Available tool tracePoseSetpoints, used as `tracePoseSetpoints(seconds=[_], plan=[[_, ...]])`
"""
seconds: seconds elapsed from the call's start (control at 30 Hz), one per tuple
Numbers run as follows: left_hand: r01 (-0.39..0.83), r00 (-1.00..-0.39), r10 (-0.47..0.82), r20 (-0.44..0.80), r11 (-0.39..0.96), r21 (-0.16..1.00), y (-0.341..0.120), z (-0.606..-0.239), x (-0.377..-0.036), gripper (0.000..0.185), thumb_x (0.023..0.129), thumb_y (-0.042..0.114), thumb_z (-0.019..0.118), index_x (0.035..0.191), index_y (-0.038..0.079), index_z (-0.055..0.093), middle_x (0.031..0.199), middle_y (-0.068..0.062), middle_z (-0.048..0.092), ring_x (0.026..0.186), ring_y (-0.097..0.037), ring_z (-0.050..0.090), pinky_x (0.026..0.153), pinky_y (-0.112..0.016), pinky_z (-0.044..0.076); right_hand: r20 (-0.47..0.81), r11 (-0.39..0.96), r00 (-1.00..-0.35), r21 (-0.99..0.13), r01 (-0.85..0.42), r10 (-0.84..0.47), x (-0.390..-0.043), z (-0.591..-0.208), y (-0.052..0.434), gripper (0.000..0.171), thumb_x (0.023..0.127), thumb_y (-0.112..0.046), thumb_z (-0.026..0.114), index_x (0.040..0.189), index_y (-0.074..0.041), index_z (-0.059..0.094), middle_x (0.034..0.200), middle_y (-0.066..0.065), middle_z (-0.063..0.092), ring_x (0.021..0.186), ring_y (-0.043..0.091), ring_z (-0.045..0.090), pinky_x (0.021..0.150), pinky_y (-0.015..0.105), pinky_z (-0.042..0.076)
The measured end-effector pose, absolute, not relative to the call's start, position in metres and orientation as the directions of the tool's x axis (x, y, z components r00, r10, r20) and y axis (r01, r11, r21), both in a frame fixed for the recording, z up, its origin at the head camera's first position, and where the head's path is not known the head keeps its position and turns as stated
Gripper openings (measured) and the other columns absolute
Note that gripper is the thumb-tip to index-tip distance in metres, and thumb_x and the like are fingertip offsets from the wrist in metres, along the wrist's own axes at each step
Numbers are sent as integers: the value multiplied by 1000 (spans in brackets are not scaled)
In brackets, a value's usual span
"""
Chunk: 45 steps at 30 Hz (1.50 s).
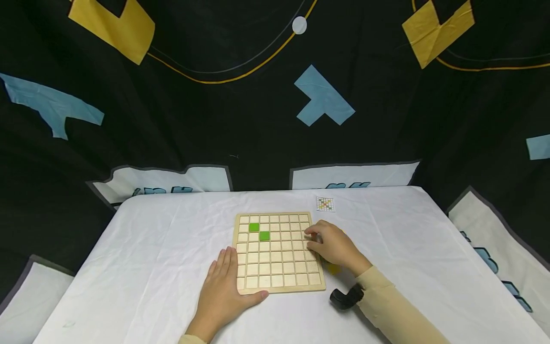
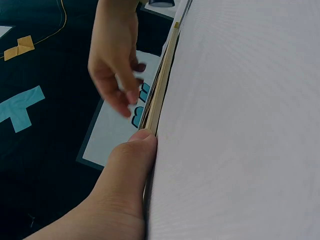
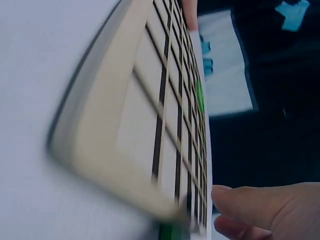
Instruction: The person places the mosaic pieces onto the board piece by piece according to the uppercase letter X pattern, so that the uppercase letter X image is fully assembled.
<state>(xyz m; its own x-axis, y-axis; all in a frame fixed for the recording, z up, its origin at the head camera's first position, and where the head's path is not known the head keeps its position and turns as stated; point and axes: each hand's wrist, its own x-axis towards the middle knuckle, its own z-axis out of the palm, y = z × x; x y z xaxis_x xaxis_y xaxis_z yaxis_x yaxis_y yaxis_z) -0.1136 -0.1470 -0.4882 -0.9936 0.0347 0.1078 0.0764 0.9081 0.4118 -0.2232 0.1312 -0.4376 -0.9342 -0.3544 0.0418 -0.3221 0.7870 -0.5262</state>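
at the near edge of the surface (image 1: 150, 239), draped in a white cloth, the left hand (image 1: 223, 286) lay flat, fingers straight and together, palm down on the cloth, thumb pressed against the front left corner of the wooden grid board (image 1: 278, 252). it gripped nothing; it simply braced the board's edge, and the left wrist view showed that thumb (image 2: 131, 160) snug against the thin wooden rim (image 2: 160, 95).

just right of that, a small black object (image 1: 345, 297) sat by the cuff of the beige sleeve (image 1: 395, 310). a touch further on, the right hand (image 1: 333, 246) rested over the board's right edge, fingers curled inward with the tips on the outer column of squares. whether those fingers pinched a tile, i could not tell; a bit of yellow (image 1: 333, 267) showed beneath the hand, too hidden to name.

the board lay flat in the middle of the surface, most squares plain wood. toward its far left corner, two green tiles (image 1: 259, 231) sat diagonally, corner to corner. the right wrist view caught the board blurred and steeply angled, a green sliver (image 3: 200, 97) among the squares.

beyond the board, a small printed pattern card (image 1: 325, 204) lay apart on the cloth. behind it all hung a black backdrop (image 1: 240, 124) with blue and yellow shapes.
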Motion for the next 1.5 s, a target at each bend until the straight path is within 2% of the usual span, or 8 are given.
tracePoseSetpoints(seconds=[0.1, 0.27, 0.63, 0.9, 1.17, 1.33, 1.5], plan=[[74, -994, 35, 100, 908, 413, -147, -487, -114, 138, 64, 92, 58, 156, -4, 19, 165, -18, 17, 154, -35, 15, 125, -51, 14, 18, 815, -951, -512, -273, -307, -223, -440, 146, 28, 89, -20, 75, 116, -13, 72, 93, -4, 62, 75, 10, 52, 65, 26, 45], [63, -996, 34, 77, 906, 418, -148, -487, -113, 138, 65, 91, 58, 156, -3, 17, 166, -17, 14, 155, -35, 13, 126, -52, 12, -8, 846, -964, -481, -229, -266, -222, -445, 165, 31, 89, -22, 75, 119, -13, 71, 92, -4, 61, 80, 12, 53, 73, 29, 46], [64, -997, 37, 74, 906, 418, -148, -487, -113, 138, 65, 92, 57, 156, -4, 16, 166, -18, 14, 155, -36, 12, 126, -53, 12, 5, 816, -964, -531, -229, -268, -222, -455, 177, 15, 88, -20, 76, 102, -15, 73, 95, -4, 61, 84, 14, 51, 77, 31, 45], [74, -995, 39, 91, 909, 410, -147, -488, -114, 138, 65, 92, 57, 156, -4, 17, 165, -18, 15, 154, -36, 14, 125, -53, 14, 31, 735, -977, -653, -181, -213, -226, -451, 172, 8, 90, -15, 74, 95, -17, 68, 85, -2, 65, 68, 14, 52, 59, 23, 44], [74, -994, 36, 101, 910, 407, -148, -488, -114, 138, 64, 92, 56, 156, -4, 18, 165, -18, 17, 154, -35, 15, 125, -52, 15, 51, 639, -971, -745, -193, -234, -226, -447, 143, 8, 89, -16, 74, 95, -18, 70, 90, -2, 69, 60, 14, 50, 48, 22, 42], [76, -994, 35, 106, 910, 408, -148, -488, -114, 138, 64, 92, 58, 155, -5, 20, 165, -19, 18, 154, -36, 16, 125, -53, 16, 40, 594, -956, -776, -212, -290, -223, -450, 117, 8, 89, -17, 75, 95, -20, 70, 87, -6, 68, 65, 13, 53, 55, 21, 45], [68, -996, 39, 81, 912, 404, -149, -488, -114, 138, 65, 92, 57, 156, -4, 16, 165, -18, 14, 155, -35, 13, 125, -52, 14, 55, 562, -936, -787, -255, -348, -220, -455, 96, 8, 90, -17, 73, 96, -19, 69, 87, -7, 68, 73, 11, 58, 65, 22, 48]])
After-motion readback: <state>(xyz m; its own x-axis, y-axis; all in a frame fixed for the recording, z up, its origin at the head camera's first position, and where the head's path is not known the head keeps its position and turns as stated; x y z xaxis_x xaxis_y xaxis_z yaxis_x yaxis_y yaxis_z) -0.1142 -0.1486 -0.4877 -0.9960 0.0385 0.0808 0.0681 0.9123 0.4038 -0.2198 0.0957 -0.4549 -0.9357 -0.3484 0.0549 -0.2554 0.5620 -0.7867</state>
